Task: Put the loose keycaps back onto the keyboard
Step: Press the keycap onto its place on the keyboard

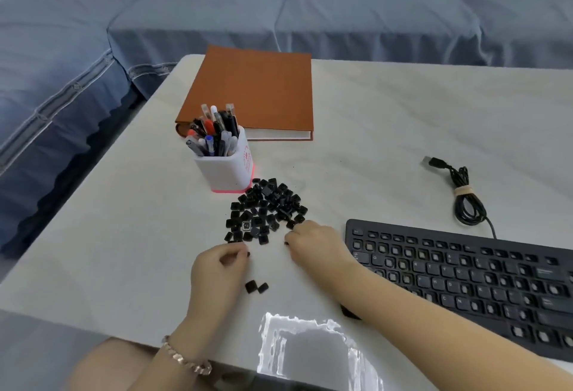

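Dozens of loose keycaps [266, 207] sit mid-tabletop, so my left hand [217, 269] and right hand [316, 243] curl in at the pile to pick; can't tell if either's got one. The keyboard [465, 276] is at the right edge.

So the keycaps [266, 207] are small black squares dumped in a loose pile mid-table [372, 142], some flat, some tipped on edge, and one near the front shows a pale face. Two stray caps [256, 287] sit side by side, apart from the pile and nearer the front edge. The keyboard [465, 279] is black and lies flat just right of the pile. It's angled a bit, with plenty of bare sockets among the lettered keys.
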{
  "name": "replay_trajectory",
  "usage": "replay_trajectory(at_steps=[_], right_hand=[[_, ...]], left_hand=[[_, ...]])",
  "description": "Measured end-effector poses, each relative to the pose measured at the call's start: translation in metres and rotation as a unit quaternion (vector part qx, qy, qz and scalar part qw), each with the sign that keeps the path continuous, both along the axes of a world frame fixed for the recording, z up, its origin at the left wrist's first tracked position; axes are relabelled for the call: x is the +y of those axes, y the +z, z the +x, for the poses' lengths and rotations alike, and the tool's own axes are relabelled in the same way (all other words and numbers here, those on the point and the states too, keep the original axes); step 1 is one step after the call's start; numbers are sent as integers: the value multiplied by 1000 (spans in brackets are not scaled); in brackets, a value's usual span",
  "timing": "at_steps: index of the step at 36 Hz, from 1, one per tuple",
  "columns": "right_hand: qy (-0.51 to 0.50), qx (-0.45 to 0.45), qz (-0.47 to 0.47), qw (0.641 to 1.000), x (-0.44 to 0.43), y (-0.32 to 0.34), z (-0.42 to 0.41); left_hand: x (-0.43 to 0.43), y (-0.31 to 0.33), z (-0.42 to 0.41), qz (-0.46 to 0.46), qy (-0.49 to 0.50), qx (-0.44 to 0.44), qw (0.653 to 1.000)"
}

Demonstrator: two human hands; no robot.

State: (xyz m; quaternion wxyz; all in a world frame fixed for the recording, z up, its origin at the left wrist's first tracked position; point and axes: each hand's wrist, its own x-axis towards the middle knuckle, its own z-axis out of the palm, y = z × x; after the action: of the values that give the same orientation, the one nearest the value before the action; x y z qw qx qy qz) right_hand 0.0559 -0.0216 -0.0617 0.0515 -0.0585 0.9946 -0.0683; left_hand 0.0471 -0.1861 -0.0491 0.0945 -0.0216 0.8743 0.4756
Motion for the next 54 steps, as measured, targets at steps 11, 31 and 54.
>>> replay_trajectory(at_steps=[11, 31, 54], right_hand=[[-291, -94, -662, 684, 27, 42, 33], [-275, -49, -727, 627, 57, 82, 97], [-431, -38, -638, 637, 132, 46, 185]], left_hand=[[16, 32, 3, 329, 134, -243, 903], [70, 77, 48, 352, -15, -175, 920], [130, 46, 83, 184, -116, -154, 964]])
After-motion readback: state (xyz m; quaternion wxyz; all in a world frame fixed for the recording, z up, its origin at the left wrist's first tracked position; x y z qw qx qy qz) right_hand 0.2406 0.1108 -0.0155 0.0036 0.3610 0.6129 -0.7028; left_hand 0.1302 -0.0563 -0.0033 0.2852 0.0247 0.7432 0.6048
